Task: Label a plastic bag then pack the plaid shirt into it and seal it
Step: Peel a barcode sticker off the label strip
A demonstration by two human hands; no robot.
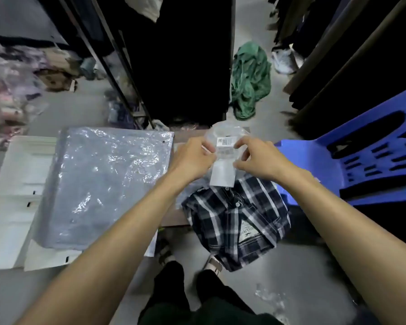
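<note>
A folded plaid shirt (237, 221), dark blue with white checks, lies below my hands, its neck tag facing up. Above it I hold a clear plastic bag (225, 134) that carries a barcode label (225, 141) and a white strip (222, 172) hanging down over the shirt's collar. My left hand (192, 160) pinches the bag's left side by the label. My right hand (256, 158) pinches the right side. The bag's lower part is hidden behind my hands.
A stack of clear bags (108, 184) lies on white sheets (17, 195) at left. A blue plastic chair (361, 156) stands at right. A green cloth (249, 78) lies on the floor beyond, by dark racks (181, 59). Bagged clothes (10, 83) pile at far left.
</note>
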